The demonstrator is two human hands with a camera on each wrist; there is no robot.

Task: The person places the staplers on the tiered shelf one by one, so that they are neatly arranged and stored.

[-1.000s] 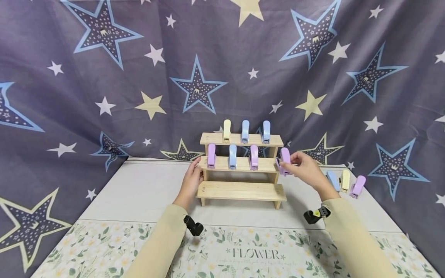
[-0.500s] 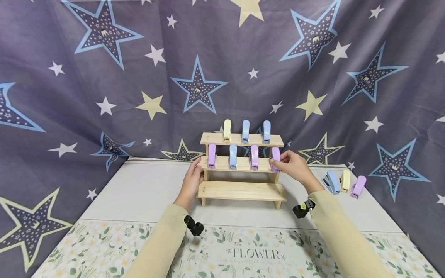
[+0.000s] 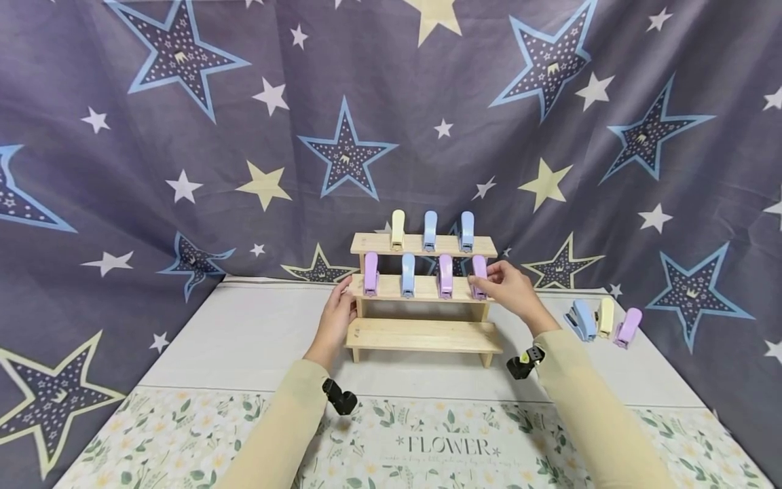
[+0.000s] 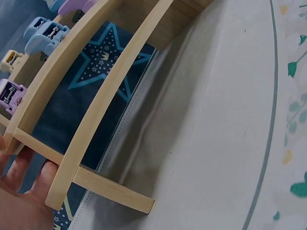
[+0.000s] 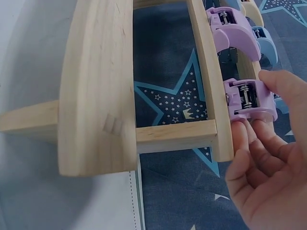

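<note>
A three-tier wooden display stand [image 3: 425, 334] stands on the table. My left hand [image 3: 337, 316] holds its left end at the middle tier, with fingers [image 4: 20, 168] behind the side support in the left wrist view. My right hand [image 3: 512, 291] pinches a purple stapler [image 3: 479, 276] at the right end of the middle tier; in the right wrist view the thumb and fingers lie on either side of this stapler [image 5: 250, 99]. Left of it on that tier are a purple stapler [image 3: 445, 276], a blue stapler [image 3: 408, 275] and another purple stapler [image 3: 370, 274].
On the top tier are a yellow stapler [image 3: 398, 229] and two blue staplers [image 3: 430, 231]. To the right on the white table covering [image 3: 256, 346] lie a blue stapler [image 3: 584, 319], a yellow stapler [image 3: 605, 317] and a purple stapler [image 3: 628, 327]. A star-patterned curtain [image 3: 379, 122] hangs behind.
My right hand has moved left with the purple stapler, from beside the stand's right end onto the middle tier, then slightly further left. The left hand has stayed in place.
</note>
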